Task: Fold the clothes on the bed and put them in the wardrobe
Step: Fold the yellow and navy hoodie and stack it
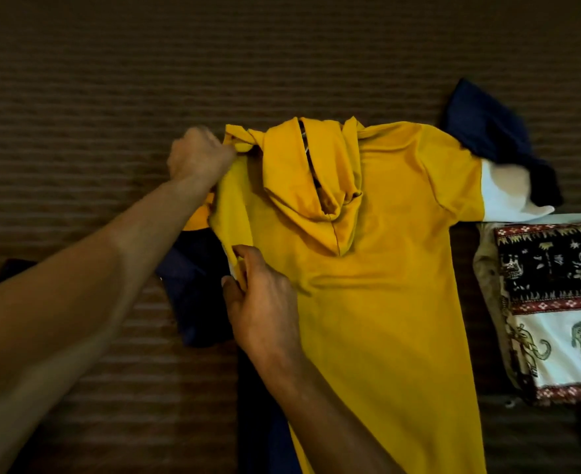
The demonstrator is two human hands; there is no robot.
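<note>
My left hand (198,159) grips the yellow hoodie (368,268) at its shoulder; my right hand (261,302) pinches its side edge. It lies spread on the striped bed (111,80), beside an elephant-print cloth (556,309).

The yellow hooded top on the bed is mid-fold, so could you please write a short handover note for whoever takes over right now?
Left hand: gripping the yellow hooded top at its left shoulder.
Right hand: pinching the top's left side edge lower down.
The top lies flat on the brown striped bedcover, hood resting on the body; its right sleeve, white then navy, is spread out. Dark blue fabric lies under its left side. An elephant-print cloth lies to the right, looking already folded.
Done: top laid out, left side gathered.
Left: fold both sides and the length, fold remaining clothes, take everything to the wardrobe, which is out of view.
</note>
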